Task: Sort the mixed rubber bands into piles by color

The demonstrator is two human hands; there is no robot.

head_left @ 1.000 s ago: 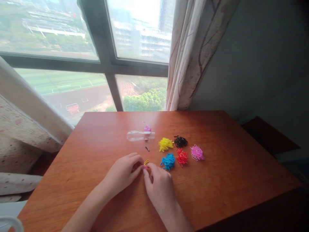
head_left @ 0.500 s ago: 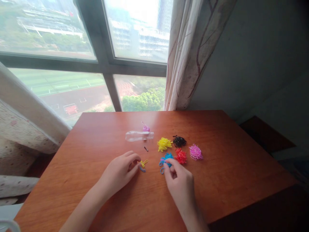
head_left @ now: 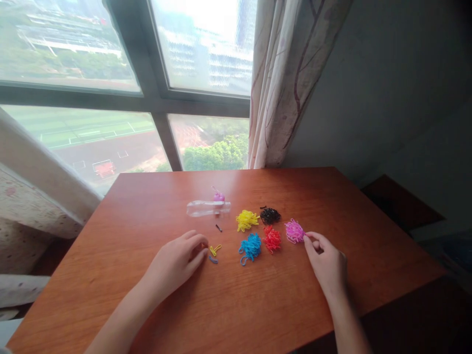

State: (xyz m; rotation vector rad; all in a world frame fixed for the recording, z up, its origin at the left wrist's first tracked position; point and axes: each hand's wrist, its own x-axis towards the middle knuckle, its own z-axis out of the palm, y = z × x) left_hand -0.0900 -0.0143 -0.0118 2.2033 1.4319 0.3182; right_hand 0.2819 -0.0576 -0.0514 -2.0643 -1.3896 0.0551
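My right hand (head_left: 327, 260) is at the right edge of a pile of pink rubber bands (head_left: 294, 231), thumb and forefinger pinched at a pink band there. To the left, my left hand (head_left: 180, 255) rests on the table with curled fingers, thumb and forefinger tips close together. Whatever may be between them is too small to make out. Just beside those fingertips lie a few yellow rubber bands (head_left: 215, 250) and a grey-blue band (head_left: 213, 259). Between the hands are piles of blue bands (head_left: 250, 247) and red bands (head_left: 272, 239).
Behind are piles of yellow bands (head_left: 247, 220) and black bands (head_left: 270, 216). A clear plastic bottle (head_left: 201, 208) lies on its side near a small purple object (head_left: 219, 196). A small black piece (head_left: 219, 228) lies on the wooden table (head_left: 228, 309), beside a window.
My right hand has moved right, from the blue pile, where a pinkish-purple bit showed at its fingertips, to the pink pile. My left hand has stayed beside the yellow bands.
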